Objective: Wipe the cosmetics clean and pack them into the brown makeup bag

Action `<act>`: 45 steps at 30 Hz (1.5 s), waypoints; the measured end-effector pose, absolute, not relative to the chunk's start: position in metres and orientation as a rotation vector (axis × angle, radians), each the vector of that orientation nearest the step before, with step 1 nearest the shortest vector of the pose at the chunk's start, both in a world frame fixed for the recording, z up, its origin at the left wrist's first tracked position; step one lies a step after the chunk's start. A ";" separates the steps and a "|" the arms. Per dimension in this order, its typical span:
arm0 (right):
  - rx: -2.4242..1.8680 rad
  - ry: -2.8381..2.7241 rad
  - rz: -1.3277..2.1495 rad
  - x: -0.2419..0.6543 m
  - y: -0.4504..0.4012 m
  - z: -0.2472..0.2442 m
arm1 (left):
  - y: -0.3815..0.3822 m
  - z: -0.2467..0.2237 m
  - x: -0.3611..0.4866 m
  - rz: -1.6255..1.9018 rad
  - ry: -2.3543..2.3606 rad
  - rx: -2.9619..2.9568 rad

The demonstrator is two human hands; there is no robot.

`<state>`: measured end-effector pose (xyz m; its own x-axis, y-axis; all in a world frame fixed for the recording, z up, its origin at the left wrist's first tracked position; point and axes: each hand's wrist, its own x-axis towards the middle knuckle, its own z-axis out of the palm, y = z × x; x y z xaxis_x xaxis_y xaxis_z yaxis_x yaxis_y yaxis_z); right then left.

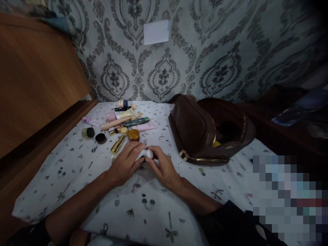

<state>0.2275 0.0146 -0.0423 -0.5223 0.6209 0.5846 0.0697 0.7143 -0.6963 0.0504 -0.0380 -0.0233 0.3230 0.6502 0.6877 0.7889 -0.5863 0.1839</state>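
Both hands hold a small white bottle (149, 154) in front of me, just above the patterned cloth. My left hand (126, 161) wraps its body, and the fingers of my right hand (163, 165) close round its rounded white end. Part of the bottle is hidden by my fingers. Just beyond my left hand lie a gold lipstick tube (117, 145) and a jar with a gold lid (133, 135). A black-lidded jar (88, 132), a round black lid or pot (100, 138) and a small key ring (94, 149) lie farther left.
Several more cosmetics, among them a green tube (137, 122) and a pink tube (146, 126), are heaped toward the wall. A brown leather bag (191, 126) stands unzipped on the right. Wooden furniture (38, 78) borders the left side; patterned wallpaper (164, 73) rises behind.
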 end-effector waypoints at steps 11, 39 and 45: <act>-0.633 -1.975 0.777 0.230 0.016 -0.039 | -0.032 -0.023 0.028 -0.925 -1.645 -2.529; -0.771 -1.819 1.056 0.225 0.015 -0.040 | -0.050 -0.022 0.017 -0.988 -2.095 -2.316; -0.707 -1.917 0.942 0.226 0.012 -0.039 | -0.039 0.001 0.055 -1.075 -1.718 -2.413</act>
